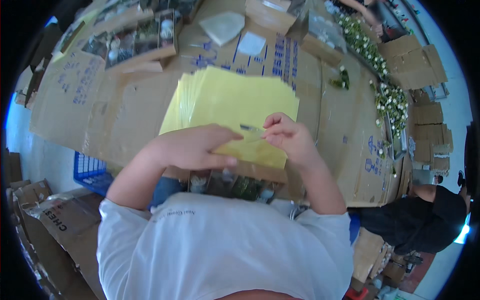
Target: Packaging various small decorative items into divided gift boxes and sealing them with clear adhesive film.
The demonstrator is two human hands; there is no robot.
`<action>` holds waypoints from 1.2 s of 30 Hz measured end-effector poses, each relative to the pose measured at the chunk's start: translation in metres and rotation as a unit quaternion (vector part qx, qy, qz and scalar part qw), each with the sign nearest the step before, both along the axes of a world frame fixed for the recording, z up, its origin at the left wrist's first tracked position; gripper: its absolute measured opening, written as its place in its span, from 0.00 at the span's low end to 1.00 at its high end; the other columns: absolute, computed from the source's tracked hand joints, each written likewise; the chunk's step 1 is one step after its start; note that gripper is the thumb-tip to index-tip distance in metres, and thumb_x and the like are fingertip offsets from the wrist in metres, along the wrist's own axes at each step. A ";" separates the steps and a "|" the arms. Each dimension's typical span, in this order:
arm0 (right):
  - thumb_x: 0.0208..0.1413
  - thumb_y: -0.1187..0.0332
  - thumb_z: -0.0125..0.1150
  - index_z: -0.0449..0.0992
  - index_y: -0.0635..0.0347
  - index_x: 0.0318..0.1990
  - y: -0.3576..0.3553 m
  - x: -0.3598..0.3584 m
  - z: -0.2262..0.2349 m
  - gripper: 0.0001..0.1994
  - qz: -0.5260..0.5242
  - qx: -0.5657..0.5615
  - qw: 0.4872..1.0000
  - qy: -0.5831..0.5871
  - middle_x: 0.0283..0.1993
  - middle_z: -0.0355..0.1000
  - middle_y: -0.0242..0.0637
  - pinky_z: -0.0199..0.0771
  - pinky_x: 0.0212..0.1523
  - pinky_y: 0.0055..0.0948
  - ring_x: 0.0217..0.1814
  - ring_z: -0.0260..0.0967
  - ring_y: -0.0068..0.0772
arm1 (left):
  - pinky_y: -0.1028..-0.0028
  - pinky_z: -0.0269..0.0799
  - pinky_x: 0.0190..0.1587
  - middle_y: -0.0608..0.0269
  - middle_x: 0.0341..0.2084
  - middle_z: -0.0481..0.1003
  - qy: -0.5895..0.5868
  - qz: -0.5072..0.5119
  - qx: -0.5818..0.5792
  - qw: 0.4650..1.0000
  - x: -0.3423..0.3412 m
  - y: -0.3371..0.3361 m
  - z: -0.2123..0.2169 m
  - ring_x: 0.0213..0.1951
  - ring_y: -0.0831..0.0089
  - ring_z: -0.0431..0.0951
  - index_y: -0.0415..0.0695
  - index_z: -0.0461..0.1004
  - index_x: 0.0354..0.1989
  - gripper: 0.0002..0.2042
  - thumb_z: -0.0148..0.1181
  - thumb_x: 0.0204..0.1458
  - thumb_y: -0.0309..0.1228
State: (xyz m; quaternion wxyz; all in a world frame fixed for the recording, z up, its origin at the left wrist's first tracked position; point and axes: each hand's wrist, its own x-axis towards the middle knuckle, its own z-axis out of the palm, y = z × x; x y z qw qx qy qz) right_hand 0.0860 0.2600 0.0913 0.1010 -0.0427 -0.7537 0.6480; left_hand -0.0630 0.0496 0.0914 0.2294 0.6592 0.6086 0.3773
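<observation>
My L hand (192,147) lies flat on yellow sheets (235,107), near edge. R hand (290,137) fingertips pinch a clear film strip (250,128) just right of it.

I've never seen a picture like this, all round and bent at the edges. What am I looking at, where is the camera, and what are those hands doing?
The camera sits on a person's head and looks down, so you see their own white shirt at the bottom and both bare arms reaching forward. Its wide lens bends straight edges near the rim.

The work surface is a table covered in flattened cardboard. On it lies a fanned stack of yellow sheets. The left hand rests flat on the near edge of the stack, while the right hand pinches something thin and clear at the same spot; I cannot tell exactly what.

Further off are open boxes of small items and a row of white flowers. Another person in black is at the right.
</observation>
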 end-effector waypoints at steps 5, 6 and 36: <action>0.53 0.74 0.60 0.77 0.67 0.34 -0.014 0.002 -0.012 0.05 0.053 -0.136 0.947 -0.286 0.33 0.73 0.33 0.67 0.42 0.21 0.36 0.68 0.23 | 0.57 0.69 0.38 0.46 0.32 0.74 0.100 -0.039 -0.283 0.953 0.034 -0.001 0.008 0.35 0.48 0.74 0.35 0.68 0.42 0.21 0.54 0.52 0.44; 0.53 0.74 0.60 0.77 0.67 0.35 -0.016 0.002 -0.016 0.05 0.061 -0.161 0.931 -0.322 0.33 0.74 0.32 0.67 0.41 0.21 0.35 0.68 0.22 | 0.57 0.69 0.37 0.48 0.29 0.74 0.099 -0.021 -0.295 0.950 0.035 0.001 0.010 0.33 0.49 0.74 0.35 0.68 0.41 0.20 0.55 0.52 0.42; 0.44 0.71 0.62 0.74 0.60 0.38 0.010 -0.010 -0.088 0.12 -0.011 0.554 0.832 0.035 0.34 0.68 0.41 0.71 0.36 0.37 0.35 0.68 0.42 | 0.66 0.70 0.43 0.51 0.32 0.74 -0.147 0.072 -0.252 0.954 0.053 -0.063 -0.051 0.38 0.58 0.75 0.37 0.72 0.42 0.19 0.64 0.46 0.37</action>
